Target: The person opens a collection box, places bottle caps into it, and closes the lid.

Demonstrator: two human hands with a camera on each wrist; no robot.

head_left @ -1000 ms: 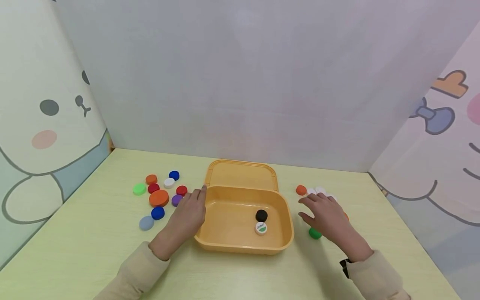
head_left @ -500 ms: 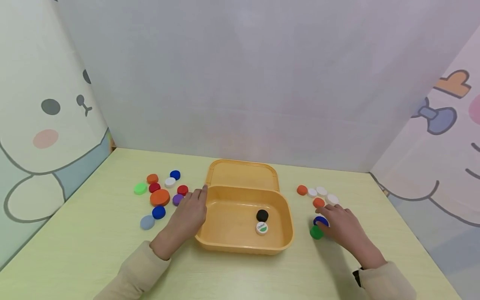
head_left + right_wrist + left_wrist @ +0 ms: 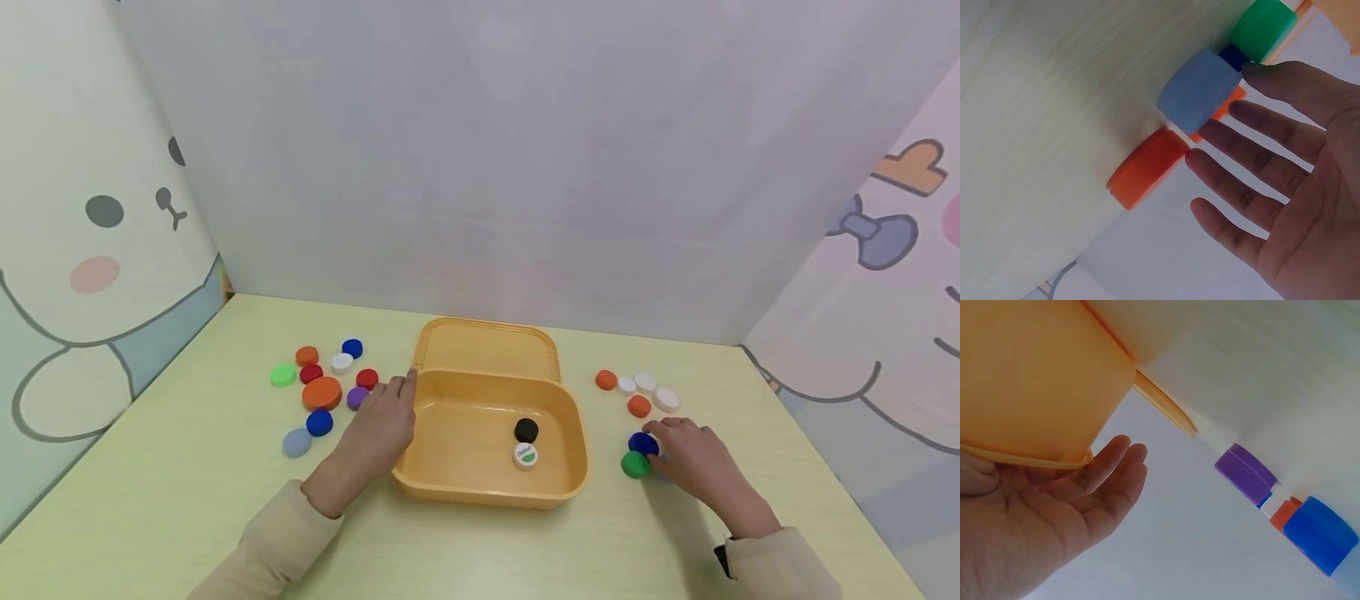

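My left hand (image 3: 382, 429) rests along the left rim of an orange plastic box (image 3: 487, 497), fingers extended toward its back corner. In the left wrist view, the fingers lie loosely at the rim, partly hidden by the wall. The box holds a black bottle cap (image 3: 527, 430) and a white cap (image 3: 525, 456) with a green mark. My right hand (image 3: 697, 462) reaches to a dark blue cap (image 3: 642, 444), thumb and index fingertips right at its edges. A green cap (image 3: 635, 465) lies beside it. A pale blue cap (image 3: 1200, 90) shows below the fingers in the right wrist view.
Behind the box lies its open lid (image 3: 487, 347). Several coloured caps, including a large orange cap (image 3: 322, 393) and a purple cap (image 3: 358, 398), lie left of it. White caps (image 3: 665, 400) and orange caps (image 3: 639, 406) lie right, on the pale table (image 3: 480, 558).
My right hand has moved right and toward me, down to the dark blue cap, uncovering white and orange caps. The left hand keeps its place on the rim.
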